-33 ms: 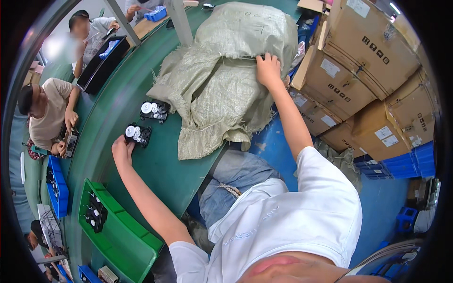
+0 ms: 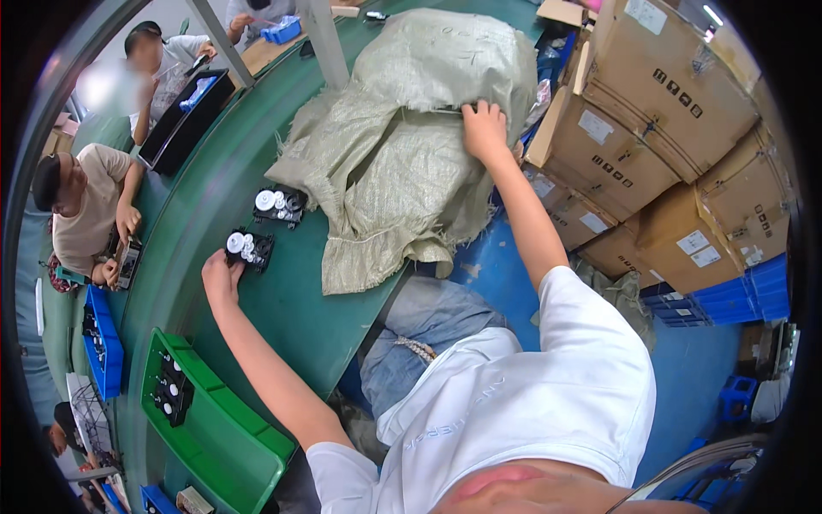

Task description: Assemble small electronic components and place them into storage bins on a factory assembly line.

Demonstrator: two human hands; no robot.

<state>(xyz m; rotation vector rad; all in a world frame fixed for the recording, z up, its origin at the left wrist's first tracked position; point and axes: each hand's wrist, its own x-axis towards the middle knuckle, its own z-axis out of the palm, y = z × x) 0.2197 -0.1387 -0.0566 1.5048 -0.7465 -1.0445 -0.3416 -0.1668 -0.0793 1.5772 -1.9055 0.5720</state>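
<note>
A factory workshop holds a long green worktable [image 2: 300, 308], black white-geared plastic units [image 2: 250, 248] and stacked brown cardboard cartons [image 2: 685, 60].

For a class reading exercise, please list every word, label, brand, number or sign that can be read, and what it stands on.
Sack: dark marks near the top, too unclear to quote.
Cardboard boxes: rows of dark square symbols.
White labels on the boxes: print too small to read.
White shirt: pale lettering on the front, left unquoted.

two loose gear units [image 2: 248, 248] [image 2: 281, 205], one green bin [image 2: 233, 441]
</note>
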